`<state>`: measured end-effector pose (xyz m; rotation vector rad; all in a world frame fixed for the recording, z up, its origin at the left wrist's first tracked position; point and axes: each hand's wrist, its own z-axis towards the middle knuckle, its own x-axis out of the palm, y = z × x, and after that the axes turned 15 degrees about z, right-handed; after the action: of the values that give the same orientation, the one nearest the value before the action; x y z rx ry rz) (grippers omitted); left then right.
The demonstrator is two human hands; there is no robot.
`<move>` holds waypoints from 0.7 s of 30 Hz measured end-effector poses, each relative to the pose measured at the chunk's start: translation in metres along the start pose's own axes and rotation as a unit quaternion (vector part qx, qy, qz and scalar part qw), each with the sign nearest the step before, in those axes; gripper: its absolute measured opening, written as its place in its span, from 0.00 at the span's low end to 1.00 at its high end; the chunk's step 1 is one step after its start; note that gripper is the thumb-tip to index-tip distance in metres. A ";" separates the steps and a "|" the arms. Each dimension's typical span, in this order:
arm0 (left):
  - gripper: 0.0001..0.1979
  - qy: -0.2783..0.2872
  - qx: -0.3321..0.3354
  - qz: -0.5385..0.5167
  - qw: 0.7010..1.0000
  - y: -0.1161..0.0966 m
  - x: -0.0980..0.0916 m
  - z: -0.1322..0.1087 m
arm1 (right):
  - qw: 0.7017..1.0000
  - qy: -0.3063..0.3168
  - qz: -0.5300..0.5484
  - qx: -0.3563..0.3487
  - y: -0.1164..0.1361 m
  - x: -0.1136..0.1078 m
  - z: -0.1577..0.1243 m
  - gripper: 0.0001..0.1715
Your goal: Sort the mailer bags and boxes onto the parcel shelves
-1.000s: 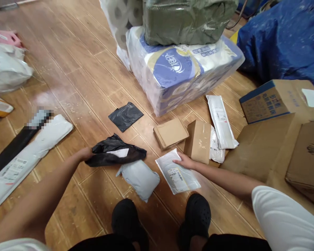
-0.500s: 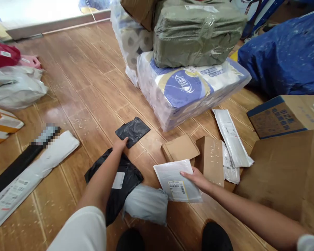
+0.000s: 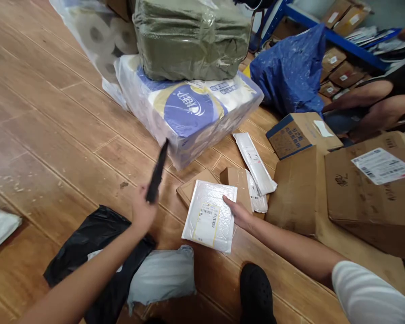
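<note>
My left hand (image 3: 144,208) is closed on a small black plastic mailer (image 3: 157,173), held up off the floor and seen nearly edge-on. In my right hand (image 3: 240,213) is a white bubble mailer (image 3: 211,202) with a yellow-edged barcode label facing up, the thumb pressed on its top. Just behind that mailer, and partly covered by it, lie a flat cardboard box (image 3: 193,182) and a second small box (image 3: 236,179). Beneath my left forearm a larger black plastic parcel (image 3: 103,229) rests on the floor, touching a grey plastic parcel (image 3: 167,272).
Wrapped toilet rolls (image 3: 192,108) carry a green taped bundle (image 3: 189,45). To the right are slim white parcels (image 3: 254,162), large cardboard boxes (image 3: 367,198) and a blue sack (image 3: 286,72). Another person's legs (image 3: 374,101) show at the far right, near a blue shelf (image 3: 344,40).
My left hand has lifted the small black mailer off the floor and turned it on edge. The right hand still holds the white mailer, now tilted differently. The view has swung right.
</note>
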<state>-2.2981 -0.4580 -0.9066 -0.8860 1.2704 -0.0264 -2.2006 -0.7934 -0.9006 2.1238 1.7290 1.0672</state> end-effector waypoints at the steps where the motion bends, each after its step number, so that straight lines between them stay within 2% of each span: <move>1: 0.12 0.011 0.127 0.019 0.992 -0.010 -0.002 -0.022 | 1.000 -0.003 0.010 0.012 -0.002 0.000 0.004 0.21; 3: 0.09 0.069 0.334 0.090 0.936 -0.024 -0.002 -0.059 | 0.998 0.007 0.033 0.045 -0.007 0.002 0.010 0.19; 4: 0.10 0.099 0.403 0.127 0.901 -0.029 0.000 -0.074 | 0.997 0.013 0.043 0.062 -0.009 0.004 0.012 0.19; 5: 0.11 0.118 0.444 0.163 0.873 -0.032 0.003 -0.085 | 0.996 0.018 0.051 0.075 -0.011 0.006 0.013 0.19; 7: 0.11 0.128 0.472 0.215 0.845 -0.036 0.009 -0.101 | 0.994 0.028 0.058 0.093 -0.013 0.009 0.013 0.20; 11: 0.11 0.132 0.459 0.242 0.845 -0.041 0.014 -0.110 | 0.991 0.042 0.070 0.102 -0.011 0.009 0.011 0.21; 14: 0.14 0.146 0.434 0.183 0.870 -0.041 0.005 -0.096 | 0.990 0.044 0.080 0.109 -0.005 0.006 0.008 0.20; 16: 0.13 0.127 0.374 0.115 0.911 -0.039 -0.012 -0.075 | 0.990 0.051 0.081 0.107 0.000 0.002 0.007 0.20; 19: 0.02 0.081 0.229 -0.012 0.970 -0.037 -0.050 -0.037 | 0.991 0.065 0.077 0.092 0.007 -0.008 0.005 0.22; 21: 0.12 0.106 0.168 -0.116 0.973 -0.042 -0.072 -0.019 | 0.990 0.084 0.070 0.089 0.010 -0.015 0.003 0.23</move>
<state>-2.3199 -0.4634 -0.8239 -0.7450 1.3028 -0.5203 -2.1914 -0.8096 -0.9036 2.3553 1.8358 1.2019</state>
